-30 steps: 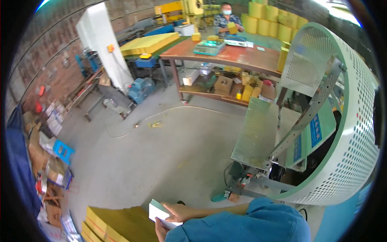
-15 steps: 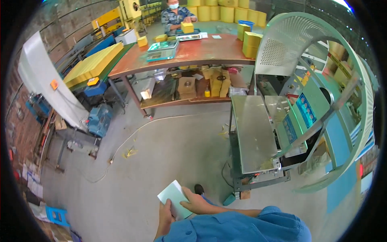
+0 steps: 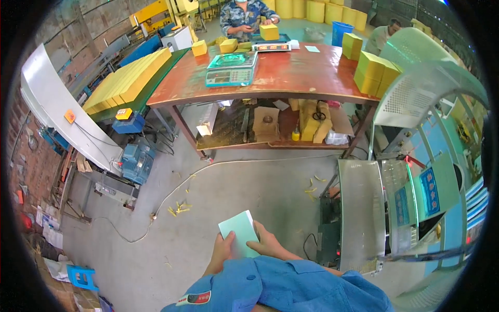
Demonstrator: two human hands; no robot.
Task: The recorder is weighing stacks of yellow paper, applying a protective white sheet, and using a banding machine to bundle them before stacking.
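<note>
I hold a pale green flat sheet (image 3: 238, 232) low in the middle of the view, above the grey concrete floor. My left hand (image 3: 222, 251) grips its lower left edge. My right hand (image 3: 271, 244) grips its right side, fingers wrapped along the edge. Both blue sleeves come in from the bottom edge. A metal machine with a flat steel plate (image 3: 360, 208) stands just to the right of my hands.
A red-brown workbench (image 3: 306, 67) with a weighing scale (image 3: 231, 67) and yellow blocks (image 3: 370, 70) stands ahead; a seated person (image 3: 247, 14) works behind it. A conveyor with yellow blocks (image 3: 127, 78) runs at the left. A white perforated guard (image 3: 426, 88) curves at the right. A cable (image 3: 208, 169) crosses the floor.
The view has swung from the left floor area toward the workbench and machine. The sheet has come up and centred in front of me, now with both hands on it.
</note>
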